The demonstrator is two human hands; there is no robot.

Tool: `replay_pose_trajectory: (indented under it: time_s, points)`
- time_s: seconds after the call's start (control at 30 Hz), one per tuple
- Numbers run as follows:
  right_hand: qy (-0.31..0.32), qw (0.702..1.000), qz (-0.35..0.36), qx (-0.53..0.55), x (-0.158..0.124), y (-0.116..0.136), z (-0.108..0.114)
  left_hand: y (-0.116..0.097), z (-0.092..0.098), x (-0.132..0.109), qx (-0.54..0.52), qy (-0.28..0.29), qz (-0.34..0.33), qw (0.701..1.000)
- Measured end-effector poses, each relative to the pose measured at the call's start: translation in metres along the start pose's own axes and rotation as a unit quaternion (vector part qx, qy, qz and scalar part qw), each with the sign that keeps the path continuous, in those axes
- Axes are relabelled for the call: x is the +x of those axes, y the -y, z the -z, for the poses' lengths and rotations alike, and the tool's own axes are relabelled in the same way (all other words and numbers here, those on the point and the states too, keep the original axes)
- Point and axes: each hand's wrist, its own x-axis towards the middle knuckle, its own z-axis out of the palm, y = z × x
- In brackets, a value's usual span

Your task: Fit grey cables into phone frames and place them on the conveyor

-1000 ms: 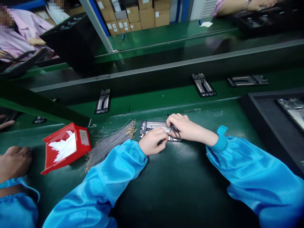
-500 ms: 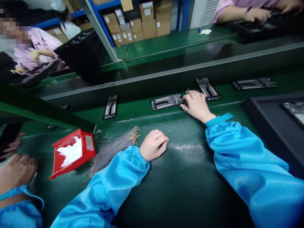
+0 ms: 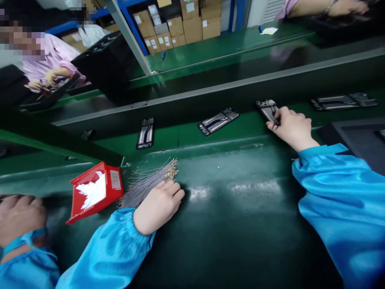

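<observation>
My right hand (image 3: 290, 126) is closed, with what look like dark tweezers (image 3: 276, 121) partly hidden in its fingers. It reaches over the lower end of an opened phone body (image 3: 266, 106) on the green strip along the back. My left hand (image 3: 159, 206) is curled with its knuckles up at the right side of a bundle of thin grey cables (image 3: 141, 186) with gold-coloured ends. Its fingertips are hidden, so I cannot see what they hold. Another opened phone body (image 3: 219, 121) lies tilted between my hands, farther back.
A red bin (image 3: 112, 192) with white strips stands left of the cables. More phone bodies lie at the left (image 3: 145, 133) and right (image 3: 343, 102). A black tray (image 3: 361, 130) sits at right. A co-worker's hand (image 3: 22, 218) is at far left; others work across the bench.
My right hand has moved right, from the middle phone body to the one beside it. The middle phone body now lies more tilted. My left hand has drawn left to the cables.
</observation>
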Motion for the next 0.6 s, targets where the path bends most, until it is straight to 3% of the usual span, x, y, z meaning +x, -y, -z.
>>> replay_pose_trajectory:
  time_s: [0.07, 0.2, 0.4, 0.6]
  points:
    - [0.002, 0.999, 0.03, -0.013, -0.016, 0.007, 0.004, -0.003, -0.005, 0.001, 0.036, -0.012, 0.005, 0.999]
    - [-0.001, 0.988, 0.157, 0.009, -0.061, 0.04, 0.012, 0.0, -0.01, 0.012, 0.031, -0.029, -0.014, 0.999]
    - [0.022, 0.91, 0.4, 0.11, -0.124, 0.105, 0.016, 0.003, -0.017, 0.052, -0.143, -0.099, 0.039, 0.984]
    - [0.03, 0.89, 0.429, 0.15, -0.144, 0.129, 0.009, -0.002, -0.027, 0.072, -0.228, -0.132, 0.091, 0.96]
